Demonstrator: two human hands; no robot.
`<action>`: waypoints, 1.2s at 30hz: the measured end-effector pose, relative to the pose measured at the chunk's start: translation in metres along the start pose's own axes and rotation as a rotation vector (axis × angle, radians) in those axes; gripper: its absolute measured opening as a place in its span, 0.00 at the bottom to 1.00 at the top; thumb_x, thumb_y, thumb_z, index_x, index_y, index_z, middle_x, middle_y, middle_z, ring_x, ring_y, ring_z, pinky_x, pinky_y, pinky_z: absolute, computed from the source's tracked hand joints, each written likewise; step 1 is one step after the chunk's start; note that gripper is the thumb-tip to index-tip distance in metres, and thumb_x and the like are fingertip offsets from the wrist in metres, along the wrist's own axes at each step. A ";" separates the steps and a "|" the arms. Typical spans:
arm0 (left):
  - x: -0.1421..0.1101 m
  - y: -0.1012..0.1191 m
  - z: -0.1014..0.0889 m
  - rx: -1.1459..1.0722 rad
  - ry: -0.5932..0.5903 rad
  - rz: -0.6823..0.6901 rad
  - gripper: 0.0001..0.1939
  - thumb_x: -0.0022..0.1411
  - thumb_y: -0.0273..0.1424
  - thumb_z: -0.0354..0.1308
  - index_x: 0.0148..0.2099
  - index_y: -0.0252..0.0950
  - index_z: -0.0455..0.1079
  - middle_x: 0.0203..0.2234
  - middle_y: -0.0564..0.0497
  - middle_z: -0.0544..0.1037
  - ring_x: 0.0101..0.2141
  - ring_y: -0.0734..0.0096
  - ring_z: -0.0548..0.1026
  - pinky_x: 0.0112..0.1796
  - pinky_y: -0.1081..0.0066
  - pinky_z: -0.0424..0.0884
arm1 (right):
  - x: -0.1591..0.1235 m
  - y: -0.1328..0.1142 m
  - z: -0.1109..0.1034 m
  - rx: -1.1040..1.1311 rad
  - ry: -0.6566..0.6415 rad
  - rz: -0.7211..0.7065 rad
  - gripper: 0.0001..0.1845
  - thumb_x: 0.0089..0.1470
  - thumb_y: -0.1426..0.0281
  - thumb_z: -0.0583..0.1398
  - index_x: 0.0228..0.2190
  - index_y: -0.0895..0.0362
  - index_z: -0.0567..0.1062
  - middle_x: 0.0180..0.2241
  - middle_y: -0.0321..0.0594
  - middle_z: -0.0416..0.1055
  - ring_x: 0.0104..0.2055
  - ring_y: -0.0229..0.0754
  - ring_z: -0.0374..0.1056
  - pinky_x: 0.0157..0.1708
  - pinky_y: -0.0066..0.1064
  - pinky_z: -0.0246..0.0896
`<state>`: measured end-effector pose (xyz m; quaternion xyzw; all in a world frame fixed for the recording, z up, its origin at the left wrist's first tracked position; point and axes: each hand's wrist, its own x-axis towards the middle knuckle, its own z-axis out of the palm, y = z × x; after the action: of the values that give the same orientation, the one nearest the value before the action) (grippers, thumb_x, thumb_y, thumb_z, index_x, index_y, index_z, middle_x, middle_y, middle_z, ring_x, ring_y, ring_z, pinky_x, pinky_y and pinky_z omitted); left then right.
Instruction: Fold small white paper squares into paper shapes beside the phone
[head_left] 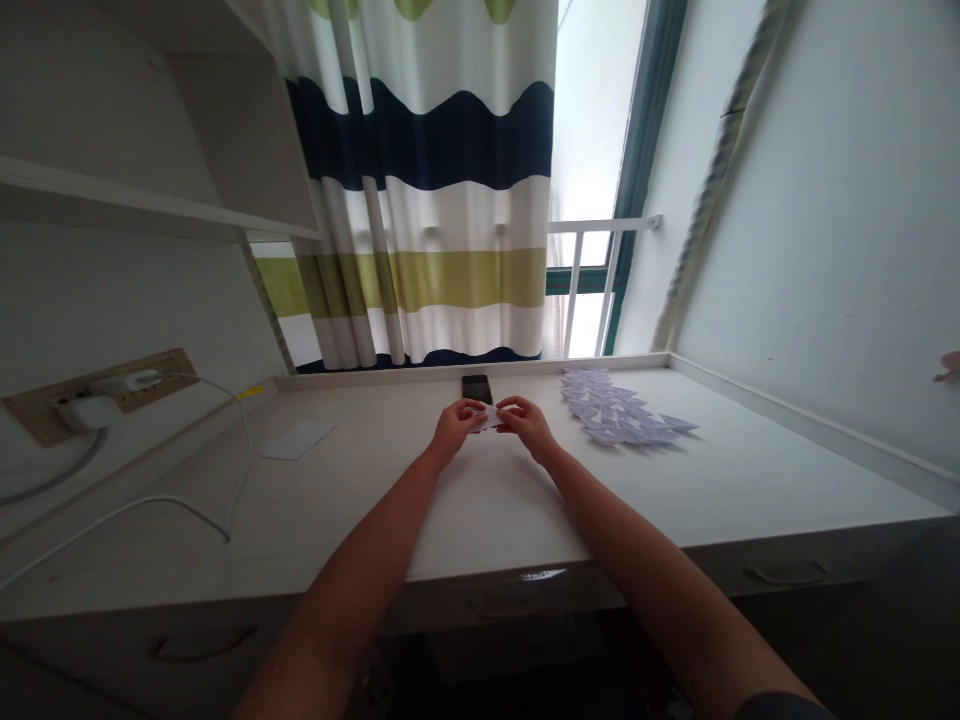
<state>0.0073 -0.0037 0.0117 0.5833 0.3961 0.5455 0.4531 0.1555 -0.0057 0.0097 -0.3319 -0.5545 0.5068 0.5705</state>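
Between my two hands is a small piece of white paper (489,418), held up a little over the desk. The fingers of my left hand (453,426) pinch its left side. My right hand (526,422) grips its right side with thumb and fingers. Just behind the paper a dark phone (476,387) lies on the desk, its near end partly covered by my hands. To the right spreads a pile of folded white paper pieces (619,408), with pointed corners. On the left lie flat sheets of white paper (297,438).
The pale desk (495,520) has a low raised rim (375,379) at the back. A white cable (244,440) runs from plugs in a wall socket (105,393) across the left side. Behind stands a striped curtain (450,220). A shelf (150,200) juts out at upper left.
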 end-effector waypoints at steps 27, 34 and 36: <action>-0.003 0.001 -0.005 -0.015 -0.024 -0.043 0.18 0.43 0.34 0.63 0.38 0.33 0.67 0.22 0.52 0.74 0.24 0.72 0.73 0.30 0.68 0.70 | 0.005 0.010 -0.004 -0.207 -0.079 -0.072 0.13 0.34 0.70 0.63 0.28 0.60 0.75 0.21 0.35 0.71 0.24 0.35 0.65 0.30 0.31 0.62; -0.001 0.001 -0.007 -0.055 -0.019 -0.087 0.13 0.45 0.32 0.62 0.34 0.31 0.69 0.25 0.48 0.75 0.25 0.70 0.75 0.30 0.71 0.70 | 0.003 0.006 -0.004 -0.089 -0.037 -0.010 0.11 0.33 0.69 0.64 0.24 0.59 0.74 0.18 0.35 0.71 0.24 0.37 0.68 0.29 0.32 0.64; -0.001 0.002 -0.007 -0.073 -0.007 -0.101 0.12 0.45 0.31 0.62 0.34 0.31 0.69 0.26 0.48 0.75 0.25 0.70 0.75 0.30 0.71 0.70 | 0.004 0.006 -0.004 -0.073 -0.044 0.003 0.11 0.32 0.68 0.65 0.23 0.60 0.75 0.20 0.36 0.72 0.24 0.37 0.68 0.31 0.33 0.65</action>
<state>-0.0001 -0.0043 0.0129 0.5474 0.4033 0.5340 0.5025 0.1580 0.0003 0.0047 -0.3421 -0.5848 0.4942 0.5447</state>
